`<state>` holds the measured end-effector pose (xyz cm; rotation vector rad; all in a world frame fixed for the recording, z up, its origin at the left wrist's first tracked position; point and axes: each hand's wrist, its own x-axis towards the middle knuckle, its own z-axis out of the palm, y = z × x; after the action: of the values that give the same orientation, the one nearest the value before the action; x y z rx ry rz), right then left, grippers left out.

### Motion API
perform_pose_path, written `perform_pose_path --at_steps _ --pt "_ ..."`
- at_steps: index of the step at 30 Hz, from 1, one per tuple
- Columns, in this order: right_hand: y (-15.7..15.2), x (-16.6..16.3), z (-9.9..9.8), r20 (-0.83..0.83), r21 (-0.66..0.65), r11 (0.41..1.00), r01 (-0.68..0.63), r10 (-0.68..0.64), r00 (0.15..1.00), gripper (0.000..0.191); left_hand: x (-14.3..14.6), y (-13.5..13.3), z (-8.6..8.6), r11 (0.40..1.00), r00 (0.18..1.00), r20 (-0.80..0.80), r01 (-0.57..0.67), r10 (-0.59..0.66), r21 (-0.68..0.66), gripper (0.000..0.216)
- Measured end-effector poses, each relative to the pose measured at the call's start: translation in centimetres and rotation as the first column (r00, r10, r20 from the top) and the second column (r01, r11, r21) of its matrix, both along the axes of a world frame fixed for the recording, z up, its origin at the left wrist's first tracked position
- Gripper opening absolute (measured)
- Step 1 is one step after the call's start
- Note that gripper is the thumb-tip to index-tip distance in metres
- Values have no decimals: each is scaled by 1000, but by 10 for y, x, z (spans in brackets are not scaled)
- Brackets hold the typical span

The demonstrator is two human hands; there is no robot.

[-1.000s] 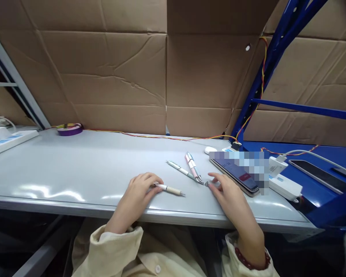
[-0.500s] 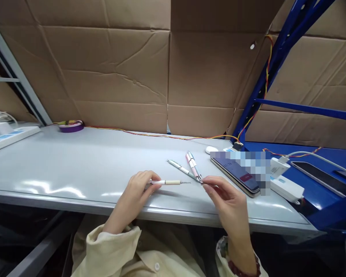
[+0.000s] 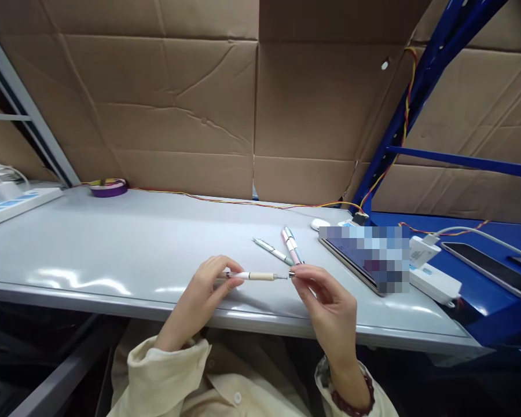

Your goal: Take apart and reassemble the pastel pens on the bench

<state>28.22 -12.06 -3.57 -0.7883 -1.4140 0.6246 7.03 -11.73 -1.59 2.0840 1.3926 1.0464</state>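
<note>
My left hand [image 3: 204, 289] grips the back end of a cream pen [image 3: 256, 276] and holds it level just above the grey table [image 3: 113, 249]. My right hand [image 3: 325, 301] pinches a small metal tip piece [image 3: 292, 274] against the pen's point. Three more pens lie on the table just beyond: a green-white pen [image 3: 271, 251], a pink pen [image 3: 289, 245] and a blue-white pen [image 3: 294, 243].
A phone [image 3: 356, 260] lies right of the pens, with a white charger [image 3: 434, 278] and cable beside it. A second phone [image 3: 481, 266] rests on the blue rack. A purple tape roll [image 3: 108, 187] and a thin wire run along the cardboard back wall. A power strip [image 3: 13, 202] sits far left.
My left hand lifted the cream pen off the table. My right hand picked up the small tip piece from beside the phone and brought it left to the pen's point.
</note>
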Motion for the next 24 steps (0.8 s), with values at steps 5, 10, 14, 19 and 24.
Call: perform_pose_path --at_steps 5,10,14,19,24 --pt "0 -1 -1 28 -5 1000 -17 17 999 13 1 0 1 1000 1000 -7 -8 8 5 18" --pt "-1 -2 0 103 -20 999 -41 43 994 12 2 1 1 1000 1000 -22 5 -5 3 18" --pt "0 -1 1 128 -46 997 -59 65 990 10 1 0 0 1000 1000 2 14 -14 -6 19" --pt "2 1 3 192 -40 997 -64 71 979 11 0 0 0 997 996 78 49 -44 -64 16" --pt "1 4 3 243 -42 999 -29 38 969 8 1 -1 1 992 992 106 80 -70 -96 13"
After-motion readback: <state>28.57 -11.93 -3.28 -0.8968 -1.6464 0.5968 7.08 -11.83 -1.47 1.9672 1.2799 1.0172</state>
